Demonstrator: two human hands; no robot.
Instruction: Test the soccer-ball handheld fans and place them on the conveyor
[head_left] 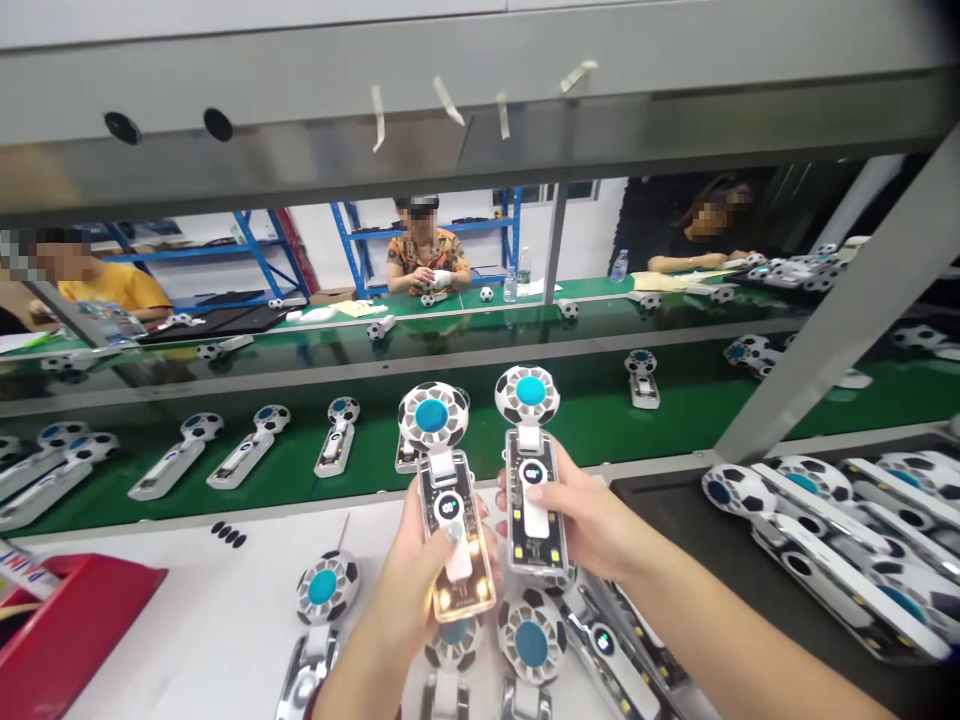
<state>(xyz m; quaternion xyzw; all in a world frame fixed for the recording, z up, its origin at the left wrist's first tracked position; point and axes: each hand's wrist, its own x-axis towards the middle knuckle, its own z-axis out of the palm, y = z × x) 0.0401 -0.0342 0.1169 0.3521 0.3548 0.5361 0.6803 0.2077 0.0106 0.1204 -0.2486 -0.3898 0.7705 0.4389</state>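
On the wearer's side of the green conveyor belt (592, 420), the left hand (405, 575) has its grip closed round a lit football-patterned fan (432, 416); the right hand (589, 505) grips an unlit twin (530, 391). Steady wrists, light thumbs and fingers clear of the displays should keep both readable.

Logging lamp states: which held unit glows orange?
The unit in the left hand, glowing near its base; the other unit in the right hand lacks that glow.
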